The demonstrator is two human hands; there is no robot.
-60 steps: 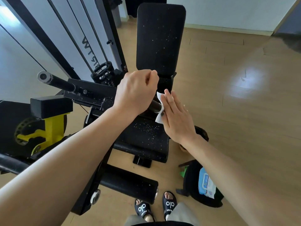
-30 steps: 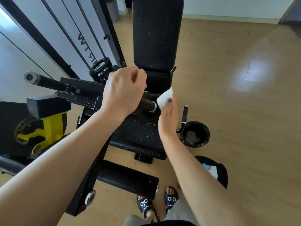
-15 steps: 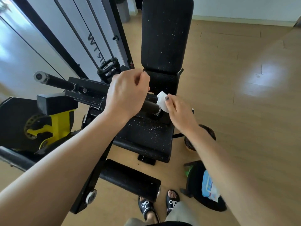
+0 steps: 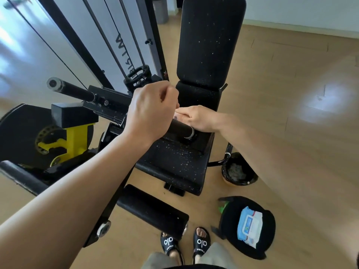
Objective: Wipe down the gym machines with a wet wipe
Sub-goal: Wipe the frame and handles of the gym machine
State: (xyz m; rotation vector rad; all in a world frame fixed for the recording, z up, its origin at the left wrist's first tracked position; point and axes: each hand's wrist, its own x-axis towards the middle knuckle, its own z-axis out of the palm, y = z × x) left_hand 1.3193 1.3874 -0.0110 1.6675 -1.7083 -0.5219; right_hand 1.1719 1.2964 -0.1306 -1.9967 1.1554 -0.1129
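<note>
Where left hand (image 4: 151, 115) grips, wipe (image 4: 177, 118) beside.

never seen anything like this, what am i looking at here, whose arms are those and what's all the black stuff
This is one picture from a camera worn on a person's head, looking down, so the two arms are that person's own. The black equipment is a gym machine: a padded seat with an upright backrest, and a black bar crossing above the seat. The left hand is curled around that bar. The right hand lies over the bar close beside it; a wipe is not clearly visible under it in this view. On the wooden floor to the right stand a small black bin and a black bag with a pack of wet wipes on it. At the bottom are the person's feet in black sandals.
</note>
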